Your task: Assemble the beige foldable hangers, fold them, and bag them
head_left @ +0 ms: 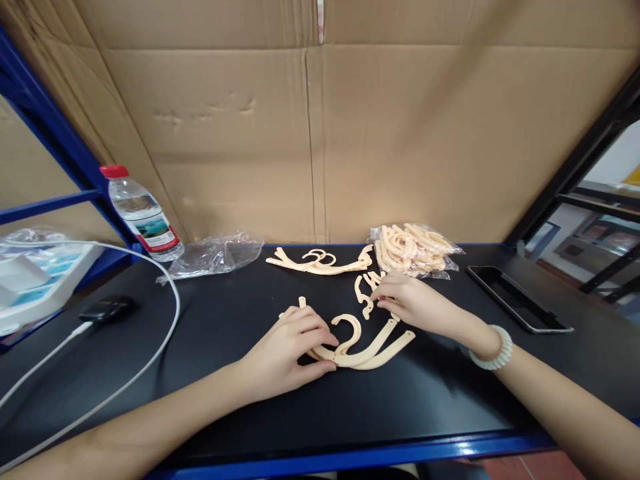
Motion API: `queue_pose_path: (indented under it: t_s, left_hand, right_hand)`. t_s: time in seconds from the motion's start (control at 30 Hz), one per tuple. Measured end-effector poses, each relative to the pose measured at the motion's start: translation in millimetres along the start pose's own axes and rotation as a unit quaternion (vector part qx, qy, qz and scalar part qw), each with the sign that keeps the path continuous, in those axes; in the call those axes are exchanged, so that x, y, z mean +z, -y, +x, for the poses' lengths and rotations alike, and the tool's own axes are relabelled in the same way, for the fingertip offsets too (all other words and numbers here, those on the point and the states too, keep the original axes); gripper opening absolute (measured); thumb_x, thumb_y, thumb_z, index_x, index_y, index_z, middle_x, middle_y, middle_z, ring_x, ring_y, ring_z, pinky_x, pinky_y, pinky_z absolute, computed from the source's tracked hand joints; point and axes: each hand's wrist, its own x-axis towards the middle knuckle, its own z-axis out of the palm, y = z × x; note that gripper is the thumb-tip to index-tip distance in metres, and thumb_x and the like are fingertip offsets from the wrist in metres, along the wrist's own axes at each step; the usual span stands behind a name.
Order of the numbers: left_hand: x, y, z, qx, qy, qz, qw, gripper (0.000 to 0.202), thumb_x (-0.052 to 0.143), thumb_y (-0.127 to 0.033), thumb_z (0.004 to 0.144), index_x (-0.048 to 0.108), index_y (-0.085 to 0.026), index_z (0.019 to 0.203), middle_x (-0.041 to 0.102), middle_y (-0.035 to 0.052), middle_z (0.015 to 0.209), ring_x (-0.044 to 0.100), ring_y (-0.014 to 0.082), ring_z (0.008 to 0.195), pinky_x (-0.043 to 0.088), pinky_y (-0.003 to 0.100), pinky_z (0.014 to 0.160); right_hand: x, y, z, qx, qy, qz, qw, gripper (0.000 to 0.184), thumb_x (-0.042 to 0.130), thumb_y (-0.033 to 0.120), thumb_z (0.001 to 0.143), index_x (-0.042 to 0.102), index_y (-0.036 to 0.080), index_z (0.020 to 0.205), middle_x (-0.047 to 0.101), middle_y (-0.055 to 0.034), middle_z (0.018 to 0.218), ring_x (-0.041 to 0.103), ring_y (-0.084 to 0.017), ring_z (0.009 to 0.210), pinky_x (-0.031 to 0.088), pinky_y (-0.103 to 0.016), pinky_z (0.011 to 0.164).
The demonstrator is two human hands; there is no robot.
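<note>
My left hand [306, 343] is closed round the left part of a cream plastic folding hanger [370, 355], its thumb and fingers pinching near the base of the hook. The hanger lies low over the black table, its two curved arms spreading to the right and one end showing above my knuckles. My right hand [407, 301], with a pale beaded bracelet [493, 348] at the wrist, reaches into a small group of short curved cream hanger pieces [364, 293]. Its fingertips are pinched on one of them, partly hidden by the hand. Behind lies another cream hanger [320, 267] with hooks.
A clear bag of cream hanger parts [413, 250] stands at the back right, beside a phone [517, 299]. A crumpled clear bag [217, 255] and a water bottle [145, 217] are at back left. A white cable [176, 300] curves near a black device [107, 308].
</note>
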Motion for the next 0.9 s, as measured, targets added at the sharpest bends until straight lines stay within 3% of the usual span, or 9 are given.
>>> queue_pose_path:
  t_s: [0.23,0.5,0.7,0.9]
  left_hand:
    - [4.8,-0.2,0.0,-0.003,-0.019,-0.005,1.000,0.018,0.072,-0.031,0.082,0.068,-0.021,0.096,0.068,0.0012,0.093,0.059,0.0178,0.089,0.036,0.034,0.083]
    - [5.5,-1.2,0.4,-0.012,-0.023,-0.004,1.000,0.018,0.073,-0.033,0.081,0.069,-0.021,0.094,0.069,0.0003,0.090,0.058,0.0179,0.087,0.035,0.034,0.081]
    - [6.0,-0.9,-1.0,-0.002,-0.031,-0.008,0.999,0.016,0.074,-0.031,0.081,0.070,-0.022,0.093,0.071,-0.0015,0.089,0.054,0.0183,0.088,0.034,0.033,0.079]
    - [5.3,-1.2,-1.9,0.001,-0.038,0.003,0.999,0.013,0.073,-0.030,0.082,0.070,-0.023,0.092,0.071,-0.0021,0.089,0.053,0.0174,0.088,0.034,0.032,0.076]
  right_hand:
    - [6.3,-1.4,0.1,-0.021,0.017,-0.003,1.000,0.024,0.051,0.012,0.093,0.068,0.018,0.110,0.063,-0.0092,0.098,0.058,-0.022,0.090,0.050,-0.035,0.079]
    - [12.6,-2.7,3.6,-0.047,0.014,-0.016,0.999,0.024,0.055,0.010,0.091,0.070,0.017,0.108,0.064,-0.0090,0.092,0.057,-0.022,0.088,0.050,-0.035,0.077]
    - [18.9,-5.2,3.4,-0.066,0.001,0.010,0.998,0.020,0.054,0.014,0.093,0.074,0.020,0.093,0.063,-0.0067,0.086,0.055,-0.019,0.082,0.048,-0.031,0.072]
    - [21.6,-5.5,4.5,-0.071,-0.004,0.019,0.997,0.018,0.056,0.016,0.092,0.074,0.018,0.095,0.063,-0.0083,0.087,0.055,-0.020,0.081,0.048,-0.031,0.071]
